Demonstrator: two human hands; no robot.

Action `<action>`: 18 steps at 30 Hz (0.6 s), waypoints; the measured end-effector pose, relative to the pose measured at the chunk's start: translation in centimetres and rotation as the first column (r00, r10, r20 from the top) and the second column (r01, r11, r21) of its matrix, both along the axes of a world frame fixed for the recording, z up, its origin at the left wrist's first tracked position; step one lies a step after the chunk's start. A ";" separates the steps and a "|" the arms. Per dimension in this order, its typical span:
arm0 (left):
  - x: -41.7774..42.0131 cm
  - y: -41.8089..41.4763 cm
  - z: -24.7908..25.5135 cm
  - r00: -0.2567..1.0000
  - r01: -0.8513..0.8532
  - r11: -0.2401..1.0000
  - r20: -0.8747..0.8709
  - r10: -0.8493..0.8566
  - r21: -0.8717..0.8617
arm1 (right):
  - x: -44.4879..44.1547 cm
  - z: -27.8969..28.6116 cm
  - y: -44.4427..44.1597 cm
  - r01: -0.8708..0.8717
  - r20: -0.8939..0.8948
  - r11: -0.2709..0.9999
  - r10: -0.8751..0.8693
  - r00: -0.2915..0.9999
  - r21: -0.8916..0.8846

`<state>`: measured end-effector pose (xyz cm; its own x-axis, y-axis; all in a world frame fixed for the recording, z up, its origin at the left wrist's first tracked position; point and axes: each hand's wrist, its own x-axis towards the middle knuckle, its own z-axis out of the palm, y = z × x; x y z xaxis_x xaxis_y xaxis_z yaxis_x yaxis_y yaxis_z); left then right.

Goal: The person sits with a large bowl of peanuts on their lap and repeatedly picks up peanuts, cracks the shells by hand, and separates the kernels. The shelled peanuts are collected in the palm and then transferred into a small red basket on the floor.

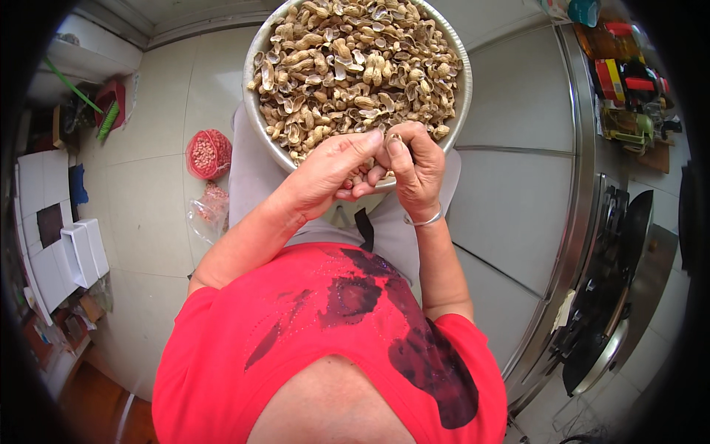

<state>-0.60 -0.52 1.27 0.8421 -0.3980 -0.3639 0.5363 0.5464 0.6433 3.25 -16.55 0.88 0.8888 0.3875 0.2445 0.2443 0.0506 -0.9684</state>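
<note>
A wide metal basin (250,102) full of peanut shells and whole peanuts (355,72) rests at my lap. Both of my hands meet over its near rim. My left hand (333,161) is cupped, and several peanut kernels (356,178) lie within its curled fingers. Between the thumb and forefinger of my right hand (417,158), I pinch a small piece of peanut shell (395,137). The fingertips of the two hands come together, so part of what they hold is hidden.
On the tiled floor to my left are a red mesh bag of peanut kernels (206,154) and a clear plastic bag (211,211) with more kernels. Grey cabinet doors (510,211) stand close on my right, below a gas stove (604,244) and a wok (635,233). A red dustpan (112,97) is farther left.
</note>
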 end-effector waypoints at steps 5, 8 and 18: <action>0.5 0.3 -0.2 0.999 0.036 0.999 -0.020 -0.035 0.035 | 0.0 -0.6 0.1 0.016 0.112 0.984 0.004 0.994 -0.177; 0.6 -0.1 -0.1 1.000 0.015 1.000 0.004 -0.015 -0.024 | 0.2 -0.5 0.3 0.073 0.213 0.975 -0.027 0.977 -0.212; 0.4 -0.7 -0.5 0.995 -0.091 0.991 0.028 0.094 -0.096 | -1.2 -0.2 2.4 0.218 -0.163 0.966 -0.195 0.967 0.137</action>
